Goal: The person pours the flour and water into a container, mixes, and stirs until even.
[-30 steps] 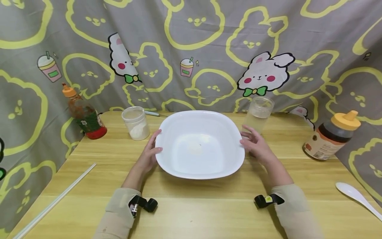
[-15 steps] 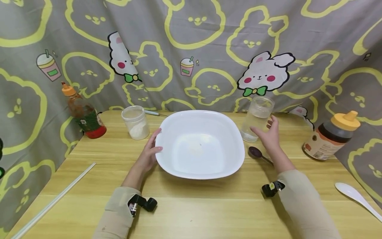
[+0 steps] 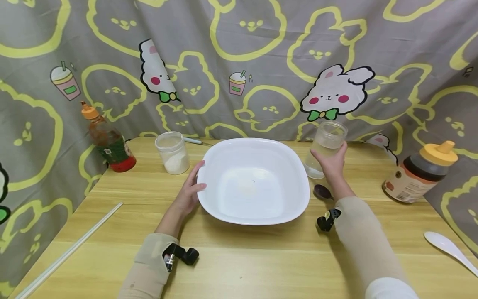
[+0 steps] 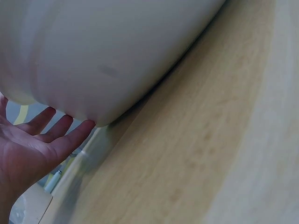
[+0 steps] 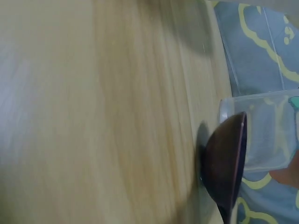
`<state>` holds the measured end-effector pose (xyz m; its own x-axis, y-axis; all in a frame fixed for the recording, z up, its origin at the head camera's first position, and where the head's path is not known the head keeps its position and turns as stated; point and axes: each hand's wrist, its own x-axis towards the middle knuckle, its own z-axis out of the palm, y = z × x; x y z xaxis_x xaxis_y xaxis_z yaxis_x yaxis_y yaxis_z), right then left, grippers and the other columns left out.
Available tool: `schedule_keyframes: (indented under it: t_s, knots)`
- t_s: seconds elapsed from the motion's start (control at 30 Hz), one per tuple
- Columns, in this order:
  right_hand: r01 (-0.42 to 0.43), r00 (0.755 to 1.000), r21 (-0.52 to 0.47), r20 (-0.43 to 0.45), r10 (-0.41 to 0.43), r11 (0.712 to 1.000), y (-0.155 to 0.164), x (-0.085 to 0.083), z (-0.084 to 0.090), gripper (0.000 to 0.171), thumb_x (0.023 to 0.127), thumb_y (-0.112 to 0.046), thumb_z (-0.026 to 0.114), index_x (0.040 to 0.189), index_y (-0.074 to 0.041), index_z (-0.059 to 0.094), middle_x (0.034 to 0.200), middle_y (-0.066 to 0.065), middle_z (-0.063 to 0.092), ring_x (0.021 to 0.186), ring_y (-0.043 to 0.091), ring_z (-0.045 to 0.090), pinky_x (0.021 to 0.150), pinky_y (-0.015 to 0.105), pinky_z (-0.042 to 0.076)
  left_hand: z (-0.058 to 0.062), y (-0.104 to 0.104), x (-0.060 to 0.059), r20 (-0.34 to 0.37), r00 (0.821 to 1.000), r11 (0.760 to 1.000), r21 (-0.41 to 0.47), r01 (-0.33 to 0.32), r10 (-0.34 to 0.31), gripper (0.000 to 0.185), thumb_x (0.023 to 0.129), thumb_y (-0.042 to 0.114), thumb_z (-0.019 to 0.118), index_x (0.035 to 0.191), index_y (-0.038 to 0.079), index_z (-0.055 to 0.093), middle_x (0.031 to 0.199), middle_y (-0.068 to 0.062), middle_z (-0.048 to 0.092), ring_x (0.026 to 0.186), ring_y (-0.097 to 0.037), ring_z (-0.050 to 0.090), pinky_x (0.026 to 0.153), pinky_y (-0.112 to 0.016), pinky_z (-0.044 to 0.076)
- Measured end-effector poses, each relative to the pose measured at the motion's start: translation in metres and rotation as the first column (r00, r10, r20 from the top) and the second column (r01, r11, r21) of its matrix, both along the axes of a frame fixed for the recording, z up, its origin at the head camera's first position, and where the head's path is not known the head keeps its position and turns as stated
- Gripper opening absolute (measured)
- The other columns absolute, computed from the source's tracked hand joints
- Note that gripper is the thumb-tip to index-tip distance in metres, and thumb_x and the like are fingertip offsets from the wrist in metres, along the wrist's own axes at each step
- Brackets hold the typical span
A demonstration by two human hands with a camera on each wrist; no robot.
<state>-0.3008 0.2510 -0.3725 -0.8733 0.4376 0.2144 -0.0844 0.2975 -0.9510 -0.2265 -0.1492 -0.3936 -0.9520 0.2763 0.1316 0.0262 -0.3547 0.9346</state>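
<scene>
A white plastic basin stands in the middle of the wooden table. My left hand holds its left side, thumb at the rim; in the left wrist view the fingers touch the outer wall. Right of the basin, my right hand grips a clear jar of water, thumb across the front and fingers round the far right side. Just in front of the jar lies a dark spoon, its handle hidden behind the right wrist; the right wrist view shows its bowl close up.
Back left are a red sauce bottle and a jar of white powder, with a light-blue handle behind. Chopsticks lie left. A brown sauce bottle and white spoon are right. A patterned curtain hangs behind.
My right hand has left the basin's right side, moved right to the water jar and closed round it. My left hand stays on the basin. The head view has shifted slightly.
</scene>
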Motion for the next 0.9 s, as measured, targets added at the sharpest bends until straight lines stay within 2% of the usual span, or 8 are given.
schedule_keyframes:
  t_s: [0.2, 0.43, 0.67, 0.9]
  knots:
    - [0.050, 0.996, -0.035, -0.076, -0.053, 0.998, -0.003, -0.007, -0.004, 0.092, 0.064, -0.023, 0.074, 0.133, -0.019, 0.013, 0.131, 0.007, 0.029, 0.118, 0.019, 0.028, 0.098, 0.028, 0.022, 0.000, 0.000, 0.000, -0.003, 1.000, 1.000, 0.000, -0.004, 0.004, 0.068, 0.074, 0.001, 0.045, 0.136, 0.019, 0.023, 0.133, -0.013, 0.022, 0.111, -0.039, 0.028, 0.076, -0.040, 0.045]
    - [0.072, 0.986, -0.090, -0.146, -0.085, 0.993, 0.001, -0.016, -0.011, 0.087, 0.059, -0.021, 0.077, 0.127, -0.020, 0.023, 0.127, 0.005, 0.033, 0.117, 0.019, 0.029, 0.098, 0.029, 0.022, 0.000, 0.001, 0.000, -0.006, 1.000, 1.000, 0.004, -0.004, 0.004, 0.068, 0.074, 0.000, 0.044, 0.135, 0.018, 0.023, 0.132, -0.012, 0.022, 0.109, -0.034, 0.033, 0.075, -0.038, 0.046]
    - [0.114, 0.986, -0.036, -0.121, -0.118, 0.993, -0.003, -0.014, -0.001, 0.084, 0.061, -0.017, 0.074, 0.128, -0.017, 0.023, 0.124, 0.007, 0.036, 0.111, 0.019, 0.035, 0.094, 0.029, 0.028, 0.000, 0.001, 0.000, -0.013, 1.000, 1.000, -0.001, -0.013, 0.013, 0.067, 0.074, 0.000, 0.044, 0.135, 0.018, 0.023, 0.133, -0.014, 0.021, 0.110, -0.035, 0.031, 0.075, -0.038, 0.046]
    - [0.181, 0.983, 0.003, -0.035, -0.181, 0.983, -0.003, -0.016, 0.004, 0.087, 0.061, -0.019, 0.075, 0.130, -0.019, 0.021, 0.128, 0.005, 0.035, 0.114, 0.018, 0.032, 0.096, 0.028, 0.024, -0.001, -0.001, 0.000, -0.016, 1.000, 1.000, -0.021, -0.003, 0.003, 0.067, 0.075, 0.001, 0.044, 0.136, 0.018, 0.022, 0.133, -0.013, 0.021, 0.111, -0.036, 0.031, 0.076, -0.040, 0.046]
